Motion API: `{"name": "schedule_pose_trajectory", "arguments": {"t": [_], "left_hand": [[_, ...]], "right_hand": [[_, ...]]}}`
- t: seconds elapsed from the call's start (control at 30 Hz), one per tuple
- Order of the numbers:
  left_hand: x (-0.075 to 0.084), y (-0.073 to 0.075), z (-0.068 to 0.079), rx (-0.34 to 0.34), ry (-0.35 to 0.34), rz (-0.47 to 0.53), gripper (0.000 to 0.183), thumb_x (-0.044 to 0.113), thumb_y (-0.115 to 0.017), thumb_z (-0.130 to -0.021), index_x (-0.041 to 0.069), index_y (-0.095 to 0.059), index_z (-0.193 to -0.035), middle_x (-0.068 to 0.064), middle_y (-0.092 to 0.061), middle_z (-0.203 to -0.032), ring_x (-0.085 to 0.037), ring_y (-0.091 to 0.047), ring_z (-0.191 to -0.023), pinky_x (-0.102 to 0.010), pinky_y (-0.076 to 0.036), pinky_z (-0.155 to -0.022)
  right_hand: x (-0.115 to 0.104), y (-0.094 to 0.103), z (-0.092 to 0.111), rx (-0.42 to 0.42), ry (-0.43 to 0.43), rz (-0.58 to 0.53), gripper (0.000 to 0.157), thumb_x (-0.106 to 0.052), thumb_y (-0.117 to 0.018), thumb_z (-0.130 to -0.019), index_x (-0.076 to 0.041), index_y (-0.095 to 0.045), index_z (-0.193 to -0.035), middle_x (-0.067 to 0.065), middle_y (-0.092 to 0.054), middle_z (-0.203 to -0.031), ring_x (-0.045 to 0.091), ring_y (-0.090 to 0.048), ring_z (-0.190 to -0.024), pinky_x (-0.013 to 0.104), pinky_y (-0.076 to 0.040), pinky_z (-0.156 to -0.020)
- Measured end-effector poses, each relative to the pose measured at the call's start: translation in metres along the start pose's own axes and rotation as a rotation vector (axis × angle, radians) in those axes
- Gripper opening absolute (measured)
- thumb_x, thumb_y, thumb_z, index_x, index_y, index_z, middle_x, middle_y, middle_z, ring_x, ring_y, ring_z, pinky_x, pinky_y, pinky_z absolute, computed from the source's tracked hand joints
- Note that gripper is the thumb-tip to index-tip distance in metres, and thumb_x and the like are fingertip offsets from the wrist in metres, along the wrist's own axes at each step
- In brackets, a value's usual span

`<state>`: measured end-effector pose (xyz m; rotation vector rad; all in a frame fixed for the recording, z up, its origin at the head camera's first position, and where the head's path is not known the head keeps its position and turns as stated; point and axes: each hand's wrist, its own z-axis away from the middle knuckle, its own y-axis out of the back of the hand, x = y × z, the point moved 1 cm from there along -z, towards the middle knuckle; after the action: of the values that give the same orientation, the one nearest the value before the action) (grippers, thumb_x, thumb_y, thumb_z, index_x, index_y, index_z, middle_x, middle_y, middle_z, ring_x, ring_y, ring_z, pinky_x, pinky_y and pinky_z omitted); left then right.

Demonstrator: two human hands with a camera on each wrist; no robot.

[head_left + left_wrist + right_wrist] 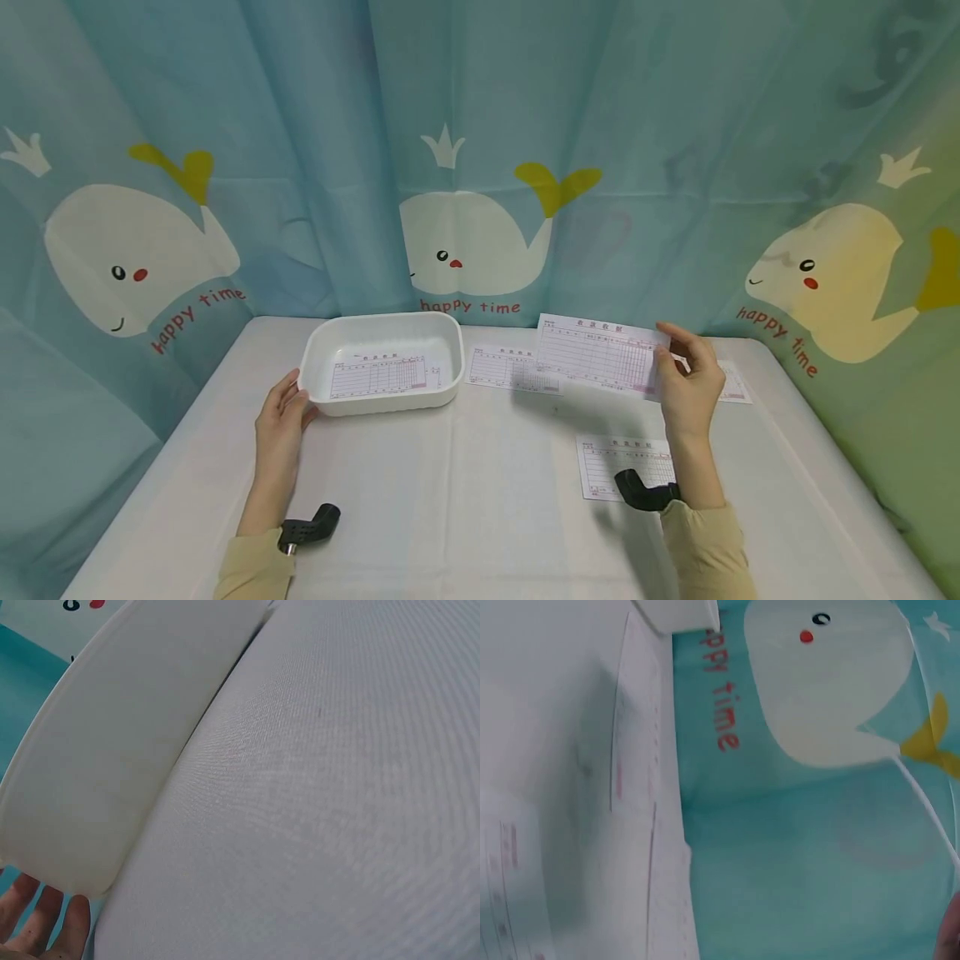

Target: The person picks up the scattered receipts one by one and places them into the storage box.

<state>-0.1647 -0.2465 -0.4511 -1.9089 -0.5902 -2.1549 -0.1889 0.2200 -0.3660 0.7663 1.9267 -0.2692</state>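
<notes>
My right hand [692, 379] pinches a printed receipt slip [596, 354] by its right edge, thumb in front and fingers behind. The slip is tilted up above the table and casts a shadow below. At the back left stands a shallow white plastic tray [382, 407], with another receipt slip [378, 377] lying flat inside. My left hand [281, 417] touches the tray's left end, fingertips against its outer wall. In the left wrist view, extended fingers [73, 930] meet the tray's end [112, 765].
A receipt slip [513, 371] lies beside the tray, partly covered by the raised one. Another slip [735, 383] shows behind my right hand. Nearer lies a third slip [622, 454], partly under my right wrist. A whale-print curtain [480, 108] hangs behind the white-covered table [390, 517].
</notes>
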Motion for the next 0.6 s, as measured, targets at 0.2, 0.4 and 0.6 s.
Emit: {"name": "schedule_pose_trajectory", "arguments": {"t": [0.2, 0.4, 0.6], "left_hand": [[0.001, 0.000, 0.001, -0.001, -0.003, 0.009, 0.047, 0.030, -0.039, -0.103, 0.025, -0.031, -0.150, -0.004, -0.040, -0.152, -0.019, -0.044, -0.136, -0.008, -0.048, -0.096], [0.002, -0.001, 0.002, -0.008, -0.014, 0.013, 0.047, 0.029, -0.038, -0.104, 0.024, -0.031, -0.150, -0.005, -0.039, -0.153, -0.020, -0.043, -0.137, -0.009, -0.048, -0.097], [0.002, 0.000, 0.002, -0.007, -0.015, -0.003, 0.047, 0.030, -0.038, -0.104, 0.024, -0.030, -0.150, -0.004, -0.038, -0.153, -0.020, -0.042, -0.138, -0.011, -0.047, -0.099]], "right_hand": [[-0.003, -0.019, 0.011, -0.055, -0.027, -0.056, 0.025, 0.002, -0.058, -0.090, -0.001, -0.069, -0.112, -0.015, -0.052, -0.094, 0.003, -0.052, -0.090, 0.017, -0.041, -0.071], [-0.004, -0.037, 0.019, -0.094, -0.050, -0.095, 0.024, 0.002, -0.059, -0.090, -0.001, -0.069, -0.111, -0.010, -0.054, -0.095, 0.004, -0.053, -0.089, 0.014, -0.044, -0.072], [-0.004, -0.057, 0.024, -0.156, -0.084, -0.118, 0.025, 0.004, -0.059, -0.089, -0.001, -0.068, -0.112, 0.008, -0.058, -0.102, 0.006, -0.054, -0.090, 0.007, -0.047, -0.074]]}}
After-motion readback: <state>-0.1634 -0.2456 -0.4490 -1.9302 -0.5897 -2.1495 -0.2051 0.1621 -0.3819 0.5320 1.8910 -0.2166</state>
